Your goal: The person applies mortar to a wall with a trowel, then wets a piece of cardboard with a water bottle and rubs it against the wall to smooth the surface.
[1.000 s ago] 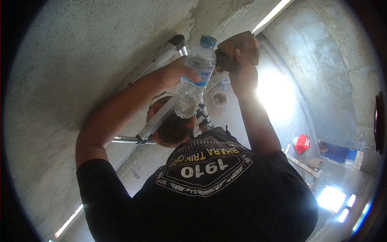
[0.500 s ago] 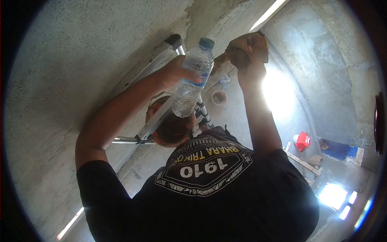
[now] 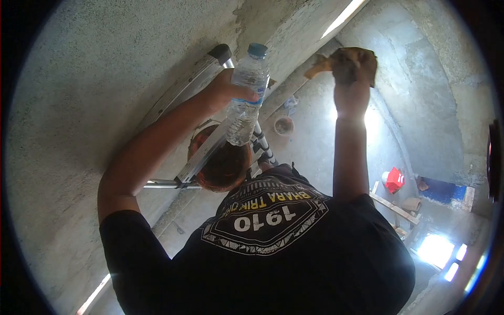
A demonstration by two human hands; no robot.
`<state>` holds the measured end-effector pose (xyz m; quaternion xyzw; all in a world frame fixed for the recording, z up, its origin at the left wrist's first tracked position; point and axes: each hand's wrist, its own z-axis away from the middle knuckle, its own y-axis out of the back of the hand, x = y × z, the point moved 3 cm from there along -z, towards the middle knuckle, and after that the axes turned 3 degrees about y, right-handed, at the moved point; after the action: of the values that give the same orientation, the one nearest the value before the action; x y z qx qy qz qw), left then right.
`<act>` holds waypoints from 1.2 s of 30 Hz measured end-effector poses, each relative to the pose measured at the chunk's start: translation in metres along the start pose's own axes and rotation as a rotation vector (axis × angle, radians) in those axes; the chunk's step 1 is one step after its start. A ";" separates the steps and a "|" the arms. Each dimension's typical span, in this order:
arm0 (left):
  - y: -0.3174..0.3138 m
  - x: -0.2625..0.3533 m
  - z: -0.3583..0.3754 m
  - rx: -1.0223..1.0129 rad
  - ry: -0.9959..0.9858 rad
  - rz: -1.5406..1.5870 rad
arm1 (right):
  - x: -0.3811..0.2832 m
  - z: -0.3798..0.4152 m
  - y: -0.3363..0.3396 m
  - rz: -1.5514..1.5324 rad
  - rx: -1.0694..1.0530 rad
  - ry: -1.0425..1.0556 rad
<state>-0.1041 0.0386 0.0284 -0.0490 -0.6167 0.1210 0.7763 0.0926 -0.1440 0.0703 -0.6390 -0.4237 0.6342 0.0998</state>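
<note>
My left hand (image 3: pixel 231 93) is wrapped round the middle of a clear plastic water bottle (image 3: pixel 253 68). The bottle stands slightly tilted, its blue cap on and its label partly covered by my thumb. Over to the right, my raised right hand (image 3: pixel 353 94) grips a brown, worn, flat piece (image 3: pixel 366 56) with a lighter strip sticking out to the left; its exact kind I cannot make out. Under the bottle, an orange-brown bucket (image 3: pixel 223 173) with a dark inside sits at the metal ladder (image 3: pixel 191 86), partly hidden by a rail.
A rough plastered wall (image 3: pixel 79 105) runs close along my left. On the floor below are a small round bucket (image 3: pixel 284 126), a red object (image 3: pixel 395 180), wooden planks (image 3: pixel 394 209) and a blue panel (image 3: pixel 441 192). Bright light comes through openings at the right.
My right hand has swung to the right with the brown piece, away from the bottle. The bottle in my left hand has shifted slightly left and up.
</note>
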 end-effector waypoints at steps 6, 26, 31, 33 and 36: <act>-0.002 -0.001 -0.002 -0.023 -0.012 0.005 | -0.005 0.004 0.001 0.037 -0.044 -0.007; -0.008 0.005 0.007 -0.096 -0.047 -0.023 | 0.064 0.053 -0.022 -0.013 -0.002 -0.358; -0.011 0.010 0.005 -0.095 -0.087 -0.030 | 0.064 0.050 -0.021 -0.044 0.018 -0.350; -0.010 0.006 0.003 -0.091 -0.080 -0.040 | 0.065 0.050 -0.021 -0.070 0.009 -0.330; -0.011 0.008 0.003 -0.086 -0.082 -0.064 | 0.057 0.053 -0.030 -0.022 0.024 -0.260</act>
<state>-0.1041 0.0301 0.0395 -0.0575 -0.6539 0.0714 0.7510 0.0232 -0.1089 0.0390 -0.5455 -0.4325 0.7155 0.0587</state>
